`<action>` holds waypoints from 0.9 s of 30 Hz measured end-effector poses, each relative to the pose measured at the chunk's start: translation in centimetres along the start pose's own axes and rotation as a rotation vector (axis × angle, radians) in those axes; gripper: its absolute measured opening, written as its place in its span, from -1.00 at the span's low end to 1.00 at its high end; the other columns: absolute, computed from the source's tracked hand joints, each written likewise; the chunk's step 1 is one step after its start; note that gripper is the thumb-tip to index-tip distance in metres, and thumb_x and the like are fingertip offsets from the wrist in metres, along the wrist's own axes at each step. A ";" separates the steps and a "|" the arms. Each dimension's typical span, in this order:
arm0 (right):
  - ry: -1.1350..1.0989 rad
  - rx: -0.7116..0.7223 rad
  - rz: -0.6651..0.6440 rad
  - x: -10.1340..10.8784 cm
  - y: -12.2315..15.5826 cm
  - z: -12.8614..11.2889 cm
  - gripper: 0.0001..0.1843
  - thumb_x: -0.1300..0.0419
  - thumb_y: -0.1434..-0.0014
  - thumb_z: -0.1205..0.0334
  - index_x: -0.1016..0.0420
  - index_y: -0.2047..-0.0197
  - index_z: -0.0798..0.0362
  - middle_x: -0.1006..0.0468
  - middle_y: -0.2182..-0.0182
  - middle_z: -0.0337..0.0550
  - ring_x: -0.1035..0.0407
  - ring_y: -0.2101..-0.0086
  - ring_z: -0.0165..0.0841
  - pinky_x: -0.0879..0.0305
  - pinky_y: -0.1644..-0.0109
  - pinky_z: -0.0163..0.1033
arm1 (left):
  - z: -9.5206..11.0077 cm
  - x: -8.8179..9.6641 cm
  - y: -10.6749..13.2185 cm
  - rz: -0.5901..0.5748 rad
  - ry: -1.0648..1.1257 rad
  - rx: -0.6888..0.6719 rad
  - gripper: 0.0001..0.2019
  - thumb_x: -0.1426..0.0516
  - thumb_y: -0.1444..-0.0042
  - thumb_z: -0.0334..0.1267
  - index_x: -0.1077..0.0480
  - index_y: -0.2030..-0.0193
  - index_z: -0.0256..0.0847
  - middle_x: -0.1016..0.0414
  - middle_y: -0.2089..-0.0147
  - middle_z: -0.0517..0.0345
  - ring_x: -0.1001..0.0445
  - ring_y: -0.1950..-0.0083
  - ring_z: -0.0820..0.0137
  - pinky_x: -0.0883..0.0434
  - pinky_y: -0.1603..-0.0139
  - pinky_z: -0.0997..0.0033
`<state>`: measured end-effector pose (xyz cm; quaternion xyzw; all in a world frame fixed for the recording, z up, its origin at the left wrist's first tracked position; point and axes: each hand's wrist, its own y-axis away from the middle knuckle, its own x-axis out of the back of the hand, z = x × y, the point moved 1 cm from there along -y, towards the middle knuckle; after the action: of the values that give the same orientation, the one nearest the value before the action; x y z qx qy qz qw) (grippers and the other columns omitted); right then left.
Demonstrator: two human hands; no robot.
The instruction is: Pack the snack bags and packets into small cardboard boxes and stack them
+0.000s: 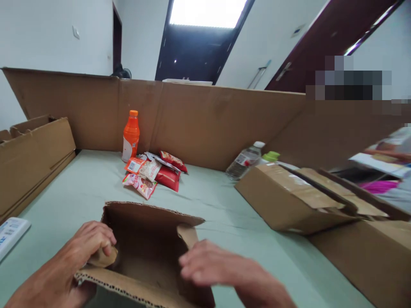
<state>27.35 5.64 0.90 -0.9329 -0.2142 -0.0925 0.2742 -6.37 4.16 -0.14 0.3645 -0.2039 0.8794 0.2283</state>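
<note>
A small open cardboard box [150,216] stands on the pale green table [224,205] right in front of me. My left hand [88,246] curls its fingers over the box's left flap and grips it. My right hand [208,263] is blurred by motion and rests with fingers together over the box's right side, near the right flap. The inside of the box shows bare brown cardboard.
Behind the box lie several red snack packets [152,171] and an orange drink bottle [131,137]. A clear water bottle [244,160] and a green-capped bottle [271,156] lie by a flattened carton [295,196] at right. Cardboard walls [208,119] surround the table. A white item [11,233] sits at left.
</note>
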 end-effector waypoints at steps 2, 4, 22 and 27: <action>0.108 -0.030 0.222 2.3 -1.6 2.8 -0.71 -0.25 -0.25 -0.14 -0.73 0.14 -0.24 -0.73 0.25 -0.07 -0.62 0.19 -0.05 -0.58 0.04 0.16 | 0.0 0.0 -0.1 -0.005 0.036 -0.028 -0.47 -0.16 0.02 -0.44 -0.39 -0.12 0.03 -0.50 -0.19 0.06 -0.40 -0.26 0.09 -0.36 -0.34 0.14; 0.402 -0.068 0.347 4.3 -4.4 6.7 -0.72 -0.20 -0.31 -0.04 -0.71 0.17 -0.15 -0.73 0.22 -0.07 -0.61 0.19 -0.12 -0.56 0.05 0.06 | -0.3 -0.3 -0.5 -0.040 0.056 -0.020 -0.46 -0.18 -0.01 -0.42 -0.40 -0.15 0.08 -0.47 -0.21 0.08 -0.35 -0.30 0.09 -0.33 -0.36 0.12; 0.466 -0.173 0.230 2.7 -20.3 20.3 -0.58 -0.17 -0.37 -0.12 -0.56 0.02 0.08 -0.63 0.09 -0.08 -0.53 0.11 -0.23 -0.47 -0.04 0.01 | -4.0 -4.0 -0.8 0.061 0.010 0.078 -0.94 -0.32 -0.04 -0.26 -0.60 0.34 0.03 -0.51 -0.04 0.14 -0.34 -0.24 0.08 -0.19 -0.45 -0.02; 0.152 -0.116 0.445 6.1 -15.3 11.8 -0.44 -0.24 -0.16 -0.31 -0.59 0.23 0.09 -0.65 0.41 -0.18 -0.54 0.39 -0.30 -0.50 0.26 -0.17 | -2.3 -3.4 -1.3 0.123 0.071 -0.018 -0.90 -0.18 -0.22 -0.20 -0.56 0.23 -0.04 -0.38 -0.09 0.01 -0.28 -0.25 0.07 -0.31 -0.32 0.02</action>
<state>26.61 25.86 0.05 -0.9617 0.0236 -0.1119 0.2492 -4.77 5.52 -3.89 0.3175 -0.2257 0.9024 0.1841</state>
